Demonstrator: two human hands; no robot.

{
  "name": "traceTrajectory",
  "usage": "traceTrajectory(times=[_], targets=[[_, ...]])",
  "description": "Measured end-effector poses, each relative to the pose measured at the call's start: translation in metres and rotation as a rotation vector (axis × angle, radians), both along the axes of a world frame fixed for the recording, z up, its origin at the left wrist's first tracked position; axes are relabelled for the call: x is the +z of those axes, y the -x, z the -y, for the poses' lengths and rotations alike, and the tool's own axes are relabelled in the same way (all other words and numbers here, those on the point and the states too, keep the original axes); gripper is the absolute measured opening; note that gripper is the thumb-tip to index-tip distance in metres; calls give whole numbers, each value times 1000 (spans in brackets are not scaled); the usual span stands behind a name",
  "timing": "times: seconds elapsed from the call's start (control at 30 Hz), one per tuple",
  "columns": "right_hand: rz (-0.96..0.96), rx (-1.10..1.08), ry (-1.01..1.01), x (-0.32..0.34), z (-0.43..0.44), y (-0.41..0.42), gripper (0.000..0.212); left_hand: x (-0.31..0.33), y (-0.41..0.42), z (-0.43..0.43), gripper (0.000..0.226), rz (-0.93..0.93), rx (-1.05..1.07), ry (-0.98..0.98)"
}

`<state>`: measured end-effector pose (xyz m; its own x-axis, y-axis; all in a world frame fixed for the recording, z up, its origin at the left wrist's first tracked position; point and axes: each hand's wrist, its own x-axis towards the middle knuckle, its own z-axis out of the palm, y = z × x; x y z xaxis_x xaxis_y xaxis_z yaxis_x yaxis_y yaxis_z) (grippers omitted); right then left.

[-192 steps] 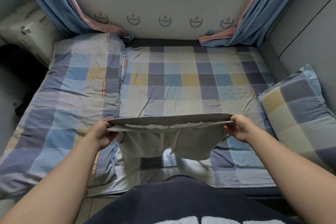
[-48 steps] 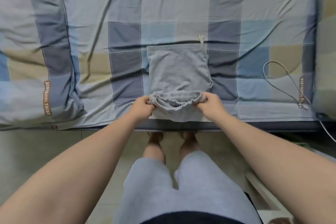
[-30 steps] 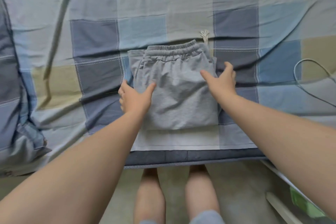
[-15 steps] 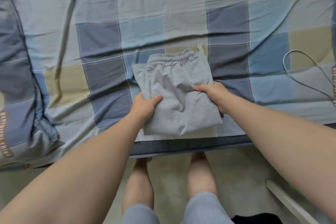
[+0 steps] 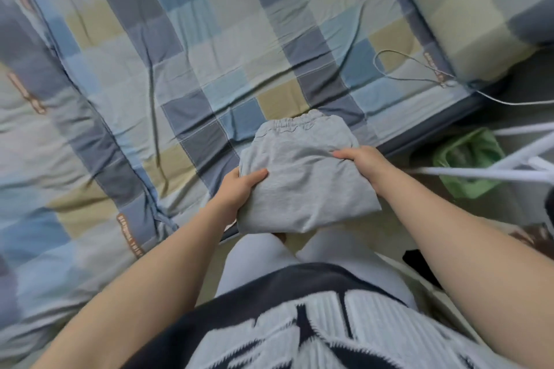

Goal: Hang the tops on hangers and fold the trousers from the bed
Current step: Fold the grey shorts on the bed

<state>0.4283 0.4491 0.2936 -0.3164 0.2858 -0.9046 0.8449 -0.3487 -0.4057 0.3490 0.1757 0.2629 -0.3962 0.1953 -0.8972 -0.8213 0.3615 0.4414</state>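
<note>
A folded pair of grey trousers [image 5: 302, 177], elastic waistband at the far end, hangs lifted over the near edge of the bed [image 5: 180, 69]. My left hand [image 5: 239, 189] grips its left side with the thumb on top. My right hand [image 5: 364, 160] grips its right side, thumb on top as well. The near end of the bundle hangs in front of my legs, off the mattress.
A checked blue, grey and tan cover spreads over the bed. A checked pillow [image 5: 479, 9] lies at the upper right. A white cable [image 5: 419, 69] loops near the bed's right edge. On the floor to the right stand a green bin [image 5: 467, 162] and white rack bars [image 5: 494, 172].
The folded trousers went from lying on the bed to being lifted off its edge, both hands holding them. The view has swung right, bringing in the pillow and green bin.
</note>
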Motion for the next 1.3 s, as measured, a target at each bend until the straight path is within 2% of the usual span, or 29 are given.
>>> traceTrajectory(times=[0.17, 0.27, 0.43, 0.6, 0.77, 0.9, 1.03, 1.3], targets=[[-166, -217, -91, 84, 13, -47, 32, 63, 0, -4, 45, -105, -159, -117], [-261, -335, -135, 130, 14, -79, 25, 100, -3, -21, 44, -170, -249, -201], [-386, -513, -269, 193, 9, -148, 22, 157, -20, -67, 65, -304, -438, -351], [-483, -664, -422, 242, 4, -242, 23, 207, -70, -124, 56, -413, -624, -503], [-547, -801, -566, 282, 13, -367, 22, 251, -166, -173, 28, -466, -790, -636], [-549, -918, -695, 303, 33, -478, 38, 279, -267, -199, 41, -500, -916, -755], [-519, -1081, -800, 316, 59, -587, 41, 294, -371, -220, 45, -480, -1044, -886], [-462, -1456, -929, 325, 143, -768, 21, 323, -573, -246, 39, -346, -1437, -1051]])
